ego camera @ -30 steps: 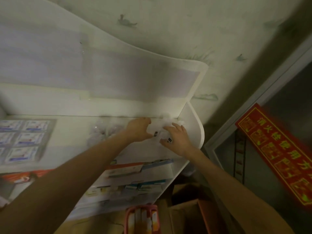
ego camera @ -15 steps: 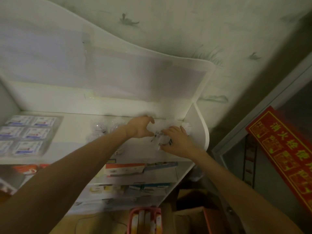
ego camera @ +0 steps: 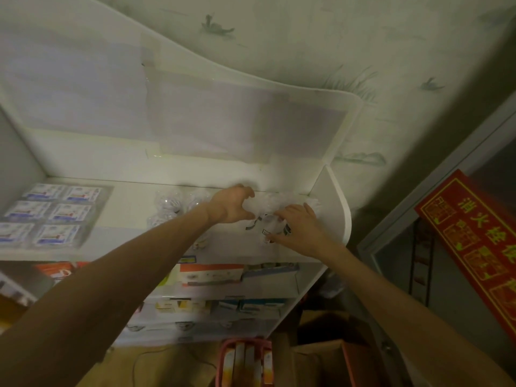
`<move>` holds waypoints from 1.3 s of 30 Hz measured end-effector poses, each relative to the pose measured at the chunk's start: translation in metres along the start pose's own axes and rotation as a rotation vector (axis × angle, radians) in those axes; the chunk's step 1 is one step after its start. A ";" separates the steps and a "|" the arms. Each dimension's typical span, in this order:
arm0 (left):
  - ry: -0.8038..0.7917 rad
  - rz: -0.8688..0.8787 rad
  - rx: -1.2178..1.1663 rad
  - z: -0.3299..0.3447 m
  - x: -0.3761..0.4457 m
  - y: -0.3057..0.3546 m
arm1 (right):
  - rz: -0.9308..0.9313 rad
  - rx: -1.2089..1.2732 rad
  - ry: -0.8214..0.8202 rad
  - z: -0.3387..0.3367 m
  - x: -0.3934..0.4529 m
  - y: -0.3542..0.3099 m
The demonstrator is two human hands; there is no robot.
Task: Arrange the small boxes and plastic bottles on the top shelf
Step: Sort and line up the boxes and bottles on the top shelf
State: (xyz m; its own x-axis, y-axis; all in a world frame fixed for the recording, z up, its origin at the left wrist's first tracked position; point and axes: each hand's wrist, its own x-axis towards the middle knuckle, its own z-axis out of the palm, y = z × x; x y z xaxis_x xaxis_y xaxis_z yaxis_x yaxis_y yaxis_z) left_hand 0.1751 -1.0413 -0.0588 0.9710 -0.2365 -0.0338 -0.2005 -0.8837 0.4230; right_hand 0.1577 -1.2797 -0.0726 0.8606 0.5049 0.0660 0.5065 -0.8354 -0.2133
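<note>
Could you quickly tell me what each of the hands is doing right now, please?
Left hand: fingers curled around the clear plastic bottles on the top shelf.
Right hand: fingers spread, resting on the same bottles, not gripping.

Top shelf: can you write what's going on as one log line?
left hand: curled round clear bottles | right hand: fingers resting on bottles | place: right end of top shelf | small boxes: left end
</note>
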 end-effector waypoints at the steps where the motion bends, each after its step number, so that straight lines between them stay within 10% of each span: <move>1: -0.008 0.005 -0.008 -0.001 0.000 0.000 | 0.004 0.011 0.008 0.001 0.000 -0.003; 14: -0.063 0.050 -0.070 -0.001 0.000 -0.002 | 0.003 0.367 0.133 0.006 -0.009 -0.019; 39: -0.010 0.073 0.013 -0.011 0.002 -0.011 | -0.090 0.103 0.192 0.007 -0.015 -0.030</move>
State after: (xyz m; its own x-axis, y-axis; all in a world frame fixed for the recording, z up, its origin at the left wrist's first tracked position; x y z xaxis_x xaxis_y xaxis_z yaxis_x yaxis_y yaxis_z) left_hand 0.1804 -1.0273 -0.0540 0.9523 -0.3048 -0.0124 -0.2728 -0.8691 0.4125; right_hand 0.1288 -1.2606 -0.0742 0.8117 0.5172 0.2713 0.5817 -0.7575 -0.2963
